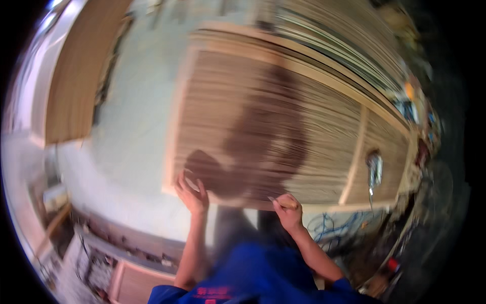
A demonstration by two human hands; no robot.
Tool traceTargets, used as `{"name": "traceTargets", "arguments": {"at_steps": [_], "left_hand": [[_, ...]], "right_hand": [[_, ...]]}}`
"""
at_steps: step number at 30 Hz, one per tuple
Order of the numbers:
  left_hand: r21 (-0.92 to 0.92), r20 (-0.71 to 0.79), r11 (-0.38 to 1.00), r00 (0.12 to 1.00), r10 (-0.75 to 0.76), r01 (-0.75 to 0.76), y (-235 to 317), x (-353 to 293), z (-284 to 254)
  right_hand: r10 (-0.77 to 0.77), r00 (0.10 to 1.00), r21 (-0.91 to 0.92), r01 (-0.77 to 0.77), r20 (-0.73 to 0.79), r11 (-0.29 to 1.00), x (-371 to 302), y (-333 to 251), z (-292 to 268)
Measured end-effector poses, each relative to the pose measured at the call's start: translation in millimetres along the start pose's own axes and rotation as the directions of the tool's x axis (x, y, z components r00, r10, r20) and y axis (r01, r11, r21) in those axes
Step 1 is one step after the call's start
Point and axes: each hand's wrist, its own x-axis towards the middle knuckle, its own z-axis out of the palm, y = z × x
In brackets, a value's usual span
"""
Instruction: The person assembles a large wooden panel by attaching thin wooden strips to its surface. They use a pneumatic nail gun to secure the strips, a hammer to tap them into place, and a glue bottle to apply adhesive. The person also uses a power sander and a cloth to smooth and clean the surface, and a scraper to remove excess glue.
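A framed wood panel point(319, 172) with a pale border and brown grained face lies in front of me, blurred by motion. My left hand point(191, 195) is at its near left corner, fingers apart and slightly bent, with nothing visible in them. My right hand point(290, 214) is closed around a small tool with a wooden handle point(288, 204) and a thin pointed metal tip, held over the panel's near edge. Whether the tip touches the wood I cannot tell. Shadows fall across the panel.
A silver metal tool point(374, 169) rests on the panel's right section. Blue hose point(329, 225) lies in loops on the floor beyond my right forearm. Long strips point(339, 40) are stacked at the far right. A brown board point(81, 76) stands at the far left.
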Motion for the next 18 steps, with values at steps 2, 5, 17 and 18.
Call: {"name": "traceTargets", "arguments": {"at_steps": [2, 5, 17, 18], "left_hand": [[0.033, 0.122, 0.986, 0.98, 0.159, -0.164, 42.1, 19.2, 26.7], [0.046, 0.284, 0.893, 0.863, 0.418, -0.448, 121.2, 54.0, 84.1], [0.129, 0.406, 0.573, 0.57, 0.714, -0.81, 377.2, 101.1, 312.0], [0.149, 0.414, 0.584, 0.587, 0.696, -0.798, 387.6, 95.7, 319.0]], "right_hand": [[0.044, 0.996, 0.046, -0.041, -0.073, 0.998, 1.5, 22.3, -33.1], [0.107, 0.971, 0.05, -0.099, -0.212, 0.994, -4.9, 71.9, -73.0], [0.094, 0.868, 0.127, -0.035, -0.488, 0.991, 106.3, 243.4, -265.0], [-0.114, 0.848, -0.016, 0.123, -0.517, 0.992, 146.3, 257.0, -291.6]]}}
